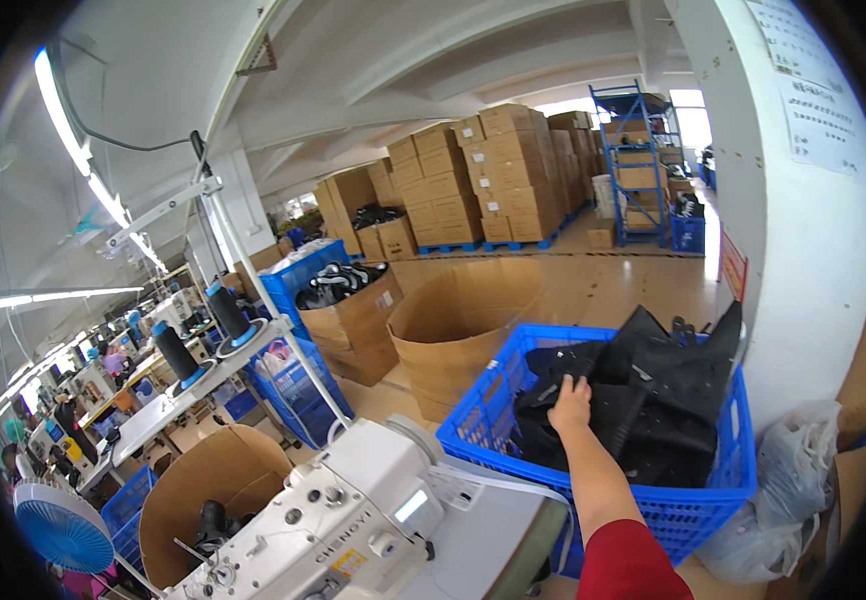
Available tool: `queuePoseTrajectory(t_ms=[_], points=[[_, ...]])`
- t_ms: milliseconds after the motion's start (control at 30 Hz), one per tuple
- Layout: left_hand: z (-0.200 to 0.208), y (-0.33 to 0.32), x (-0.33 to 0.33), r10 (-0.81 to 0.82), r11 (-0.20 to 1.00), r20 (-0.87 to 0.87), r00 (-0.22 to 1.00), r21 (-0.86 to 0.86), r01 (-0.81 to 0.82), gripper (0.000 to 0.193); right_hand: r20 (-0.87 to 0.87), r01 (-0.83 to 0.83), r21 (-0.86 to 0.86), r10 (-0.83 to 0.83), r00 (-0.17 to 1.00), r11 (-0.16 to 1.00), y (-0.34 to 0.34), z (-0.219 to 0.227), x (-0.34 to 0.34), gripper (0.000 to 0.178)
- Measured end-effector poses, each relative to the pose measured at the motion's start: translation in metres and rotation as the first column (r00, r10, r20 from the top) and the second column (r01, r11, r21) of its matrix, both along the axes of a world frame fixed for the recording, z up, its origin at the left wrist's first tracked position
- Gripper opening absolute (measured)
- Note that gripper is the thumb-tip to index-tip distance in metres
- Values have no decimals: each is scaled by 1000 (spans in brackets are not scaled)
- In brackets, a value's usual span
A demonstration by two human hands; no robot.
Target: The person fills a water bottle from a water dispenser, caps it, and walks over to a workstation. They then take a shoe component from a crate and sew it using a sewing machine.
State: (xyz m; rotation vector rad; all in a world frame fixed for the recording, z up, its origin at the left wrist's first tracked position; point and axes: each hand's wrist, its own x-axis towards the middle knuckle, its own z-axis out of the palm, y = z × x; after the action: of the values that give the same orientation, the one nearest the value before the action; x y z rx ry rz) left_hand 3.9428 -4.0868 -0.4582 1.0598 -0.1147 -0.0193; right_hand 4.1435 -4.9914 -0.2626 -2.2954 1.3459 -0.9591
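My right hand reaches forward from a red sleeve into a blue plastic crate. Its fingers are slightly bent and apart, lying on black fabric pieces heaped inside. No piece shows lifted in the hand. The pieces look flat and stiff, some with corners sticking up above the crate's rim. My left hand is outside the picture. Beside the crate, to the left, stands a white sewing machine with a small lit display on its table.
A large open cardboard bin stands behind the crate, beside a cardboard box of black-and-white items. At right are a white pillar and plastic bags. Thread cones and a blue fan are left. Stacked cartons stand farther back.
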Motion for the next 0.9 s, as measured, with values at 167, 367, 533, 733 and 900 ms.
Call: queuePoseTrajectory(t_ms=[167,367,533,733,900], points=[[-46,25,13,149,986,-137,979,-57,-158,67,-46,57,170,-50,998,984,-20,3,-5,59],[-34,15,-7,253,944,-377,891,-104,-312,74,427,82,-190,7,904,978,-7,41,-44,51],[80,-52,-20,261,924,-584,768,-79,-375,80,562,-36,-392,270,782,919,43,84,-168,48],[151,-97,-69,-205,977,-660,723,-95,190,75,962,-442,-127,218,161,888,119,99,-329,26],[230,-176,-48,-643,580,-186,743,516,631,74,919,-939,216,-381,103,268,214,86,-364,34]])
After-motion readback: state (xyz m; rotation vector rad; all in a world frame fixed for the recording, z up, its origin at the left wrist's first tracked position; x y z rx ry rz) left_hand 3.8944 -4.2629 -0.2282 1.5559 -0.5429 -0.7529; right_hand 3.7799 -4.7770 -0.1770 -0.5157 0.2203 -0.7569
